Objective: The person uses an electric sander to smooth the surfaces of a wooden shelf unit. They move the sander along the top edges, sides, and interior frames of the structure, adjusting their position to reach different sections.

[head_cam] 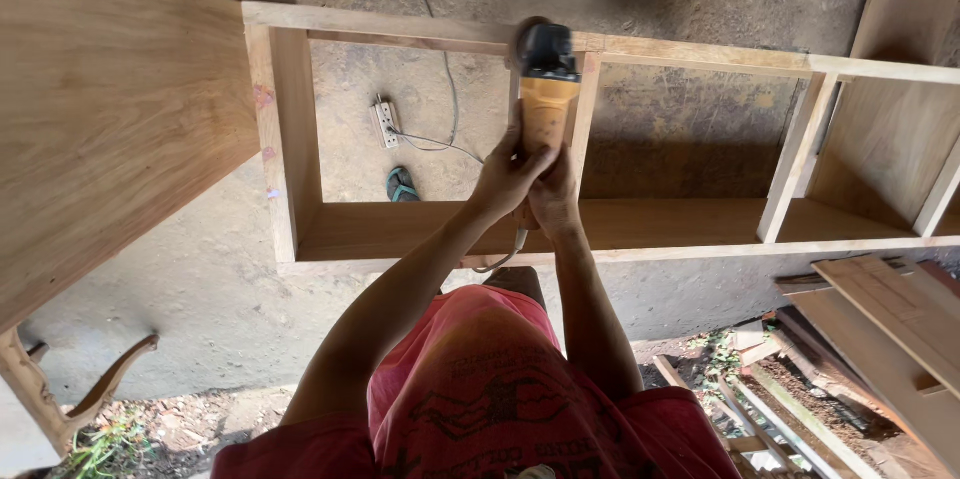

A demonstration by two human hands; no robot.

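A yellow and black angle grinder points away from me, its black head resting on the top rail of a bare wooden cabinet frame lying on the concrete floor. My left hand and my right hand both wrap the grinder's yellow handle from behind, close together. The tool's grey cord hangs down below my hands over the frame's near rail. The head sits where an upright divider meets the far rail.
A white power strip with a cable and a teal sandal lie on the floor inside the frame. A big wooden panel stands left, stacked boards right, a carved chair leg lower left.
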